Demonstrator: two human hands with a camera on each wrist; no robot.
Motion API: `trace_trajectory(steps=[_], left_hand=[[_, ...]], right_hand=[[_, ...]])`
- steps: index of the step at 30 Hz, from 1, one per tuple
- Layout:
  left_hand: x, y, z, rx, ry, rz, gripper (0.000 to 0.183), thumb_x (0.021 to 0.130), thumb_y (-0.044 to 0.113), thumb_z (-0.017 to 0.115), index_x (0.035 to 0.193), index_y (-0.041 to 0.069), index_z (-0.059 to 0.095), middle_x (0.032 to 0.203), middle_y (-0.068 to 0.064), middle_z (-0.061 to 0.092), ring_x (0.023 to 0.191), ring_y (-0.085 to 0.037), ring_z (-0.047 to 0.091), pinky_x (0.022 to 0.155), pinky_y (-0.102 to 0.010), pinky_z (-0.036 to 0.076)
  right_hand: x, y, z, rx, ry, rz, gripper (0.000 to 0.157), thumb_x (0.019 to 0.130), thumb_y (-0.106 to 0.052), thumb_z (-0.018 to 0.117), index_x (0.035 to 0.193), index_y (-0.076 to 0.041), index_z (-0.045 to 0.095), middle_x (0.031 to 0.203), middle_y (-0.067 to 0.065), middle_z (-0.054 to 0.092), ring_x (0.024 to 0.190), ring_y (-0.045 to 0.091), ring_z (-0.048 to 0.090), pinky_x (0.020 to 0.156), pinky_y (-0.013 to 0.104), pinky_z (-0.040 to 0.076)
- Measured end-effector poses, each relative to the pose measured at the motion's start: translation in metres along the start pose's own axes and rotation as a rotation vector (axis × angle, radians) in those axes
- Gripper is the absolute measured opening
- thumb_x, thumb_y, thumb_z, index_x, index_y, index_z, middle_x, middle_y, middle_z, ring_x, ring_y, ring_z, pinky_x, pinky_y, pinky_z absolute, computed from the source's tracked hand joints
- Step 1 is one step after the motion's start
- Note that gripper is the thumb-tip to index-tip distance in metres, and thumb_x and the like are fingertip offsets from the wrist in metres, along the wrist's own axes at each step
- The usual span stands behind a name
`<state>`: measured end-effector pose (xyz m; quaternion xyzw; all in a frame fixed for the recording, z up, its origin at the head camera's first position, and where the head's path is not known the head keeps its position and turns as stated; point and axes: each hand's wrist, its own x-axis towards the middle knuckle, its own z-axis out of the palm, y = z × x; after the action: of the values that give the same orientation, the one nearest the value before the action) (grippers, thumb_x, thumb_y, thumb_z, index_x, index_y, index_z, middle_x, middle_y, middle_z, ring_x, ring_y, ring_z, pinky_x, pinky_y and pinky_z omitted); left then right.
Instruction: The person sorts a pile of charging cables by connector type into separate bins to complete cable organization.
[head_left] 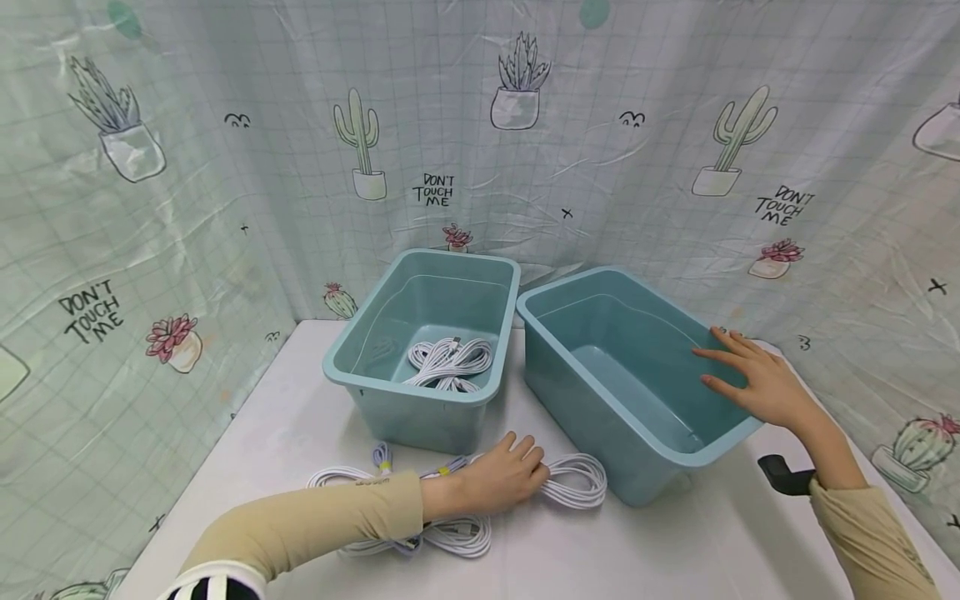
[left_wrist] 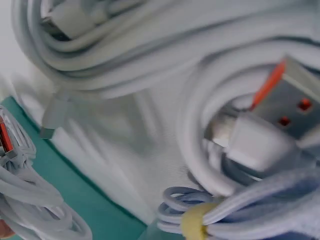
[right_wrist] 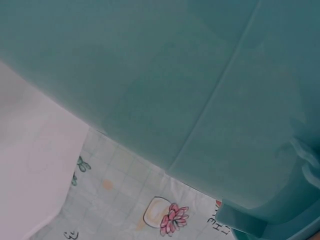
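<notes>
In the head view my left hand [head_left: 504, 477] grips one end of a coiled white USB cable [head_left: 579, 483] just above the table. The left wrist view shows this held cable [left_wrist: 40, 200] at lower left, with a fingertip [left_wrist: 5, 230] beside it. More coiled white cables [head_left: 457, 537] lie under my left forearm, partly hidden. Among them is a lilac cable [left_wrist: 182, 195] with a yellow tie. My right hand [head_left: 768, 383], fingers spread, lies over the right rim of the right-hand teal bin [head_left: 637, 408]; its exact contact is unclear.
A second teal bin [head_left: 420, 396] stands to the left, with white coiled cables [head_left: 450, 362] inside. Both bins sit on the white table [head_left: 555, 558]. A patterned plastic sheet [head_left: 450, 142] hangs behind. The right wrist view shows a teal bin wall [right_wrist: 150, 90] close up.
</notes>
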<state>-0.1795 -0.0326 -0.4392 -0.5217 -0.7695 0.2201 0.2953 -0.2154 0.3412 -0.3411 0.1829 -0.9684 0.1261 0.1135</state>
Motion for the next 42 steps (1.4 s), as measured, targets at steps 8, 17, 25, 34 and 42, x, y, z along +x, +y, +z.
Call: trace_trajectory(steps=[8, 17, 25, 34, 42], left_hand=[[0.000, -0.005, -0.014, -0.002, 0.044, -0.032, 0.015, 0.086, 0.032, 0.047, 0.089, 0.017, 0.050, 0.085, 0.004, 0.050, 0.078, -0.014, 0.044, 0.066, -0.028, 0.038], [0.000, -0.011, -0.026, -0.003, 0.099, -0.060, 0.018, 0.082, 0.033, 0.050, 0.086, 0.016, 0.052, 0.084, 0.003, 0.051, 0.078, -0.015, 0.044, 0.065, -0.028, 0.038], [-0.001, -0.023, -0.046, -0.007, 0.081, -0.082, 0.021, 0.081, 0.035, 0.051, 0.087, 0.016, 0.051, 0.087, 0.002, 0.051, 0.084, -0.017, 0.046, 0.071, -0.030, 0.038], [0.000, -0.031, -0.060, -0.025, 0.129, -0.128, 0.015, 0.079, 0.030, 0.052, 0.084, 0.015, 0.052, 0.087, 0.001, 0.052, 0.085, -0.018, 0.047, 0.073, -0.032, 0.039], [0.002, -0.039, -0.074, -0.043, 0.164, -0.162, 0.013, 0.079, 0.026, 0.053, 0.085, 0.014, 0.052, 0.088, -0.001, 0.053, 0.085, -0.018, 0.048, 0.075, -0.034, 0.040]], right_hand=[[0.000, 0.000, 0.000, -0.004, 0.007, -0.009, 0.049, 0.084, -0.037, 0.057, 0.123, -0.007, 0.052, 0.142, 0.024, 0.027, 0.130, 0.046, 0.021, 0.087, 0.070, 0.020], [0.001, 0.000, 0.000, -0.003, 0.002, -0.010, 0.049, 0.084, -0.037, 0.056, 0.123, -0.007, 0.052, 0.142, 0.024, 0.026, 0.130, 0.046, 0.020, 0.087, 0.070, 0.020], [0.001, -0.001, -0.001, 0.001, -0.004, 0.000, 0.050, 0.084, -0.037, 0.056, 0.123, -0.006, 0.052, 0.142, 0.024, 0.026, 0.131, 0.046, 0.018, 0.086, 0.071, 0.019], [0.002, -0.002, -0.002, -0.008, -0.015, 0.010, 0.050, 0.084, -0.037, 0.056, 0.123, -0.007, 0.051, 0.142, 0.024, 0.025, 0.131, 0.046, 0.018, 0.086, 0.072, 0.018], [0.002, -0.002, -0.001, -0.008, -0.012, 0.011, 0.049, 0.084, -0.036, 0.056, 0.124, -0.007, 0.051, 0.143, 0.023, 0.024, 0.132, 0.045, 0.016, 0.087, 0.071, 0.018]])
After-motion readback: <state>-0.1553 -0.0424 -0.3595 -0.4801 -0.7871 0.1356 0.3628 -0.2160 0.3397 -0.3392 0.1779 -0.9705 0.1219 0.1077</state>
